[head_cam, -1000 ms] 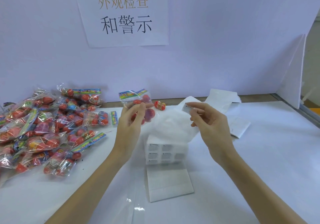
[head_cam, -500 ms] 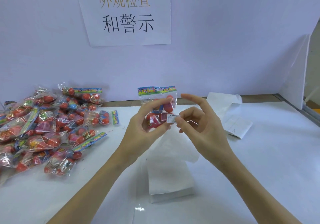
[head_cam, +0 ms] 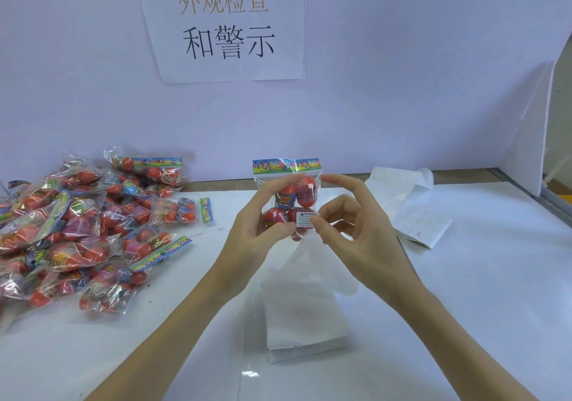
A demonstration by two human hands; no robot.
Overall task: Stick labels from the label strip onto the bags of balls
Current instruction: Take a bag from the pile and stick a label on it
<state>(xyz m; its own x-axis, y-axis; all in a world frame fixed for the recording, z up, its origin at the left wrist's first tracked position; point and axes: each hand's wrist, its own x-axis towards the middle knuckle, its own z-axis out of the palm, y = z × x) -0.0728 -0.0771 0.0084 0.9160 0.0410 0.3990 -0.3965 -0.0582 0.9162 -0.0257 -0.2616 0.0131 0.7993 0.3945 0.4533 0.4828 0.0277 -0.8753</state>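
My left hand (head_cam: 257, 230) grips a clear bag of red balls (head_cam: 294, 193) upright above the table, its colourful header card on top. A small white warning label (head_cam: 306, 218) lies on the bag's lower front. My right hand (head_cam: 356, 230) pinches the label's right edge between thumb and forefinger, the other fingers spread. The white label strip (head_cam: 305, 304), folded in a stack, lies on the table under my hands.
A pile of several bags of balls (head_cam: 77, 233) covers the table's left side. Used white backing paper (head_cam: 411, 211) trails at the back right. A paper sign (head_cam: 223, 22) hangs on the wall behind. A white panel (head_cam: 526, 131) stands at the right edge.
My right hand carried a label from the raised strip to the bag. The left hand turned the bag upright and moved it right. The strip dropped back onto its stack.
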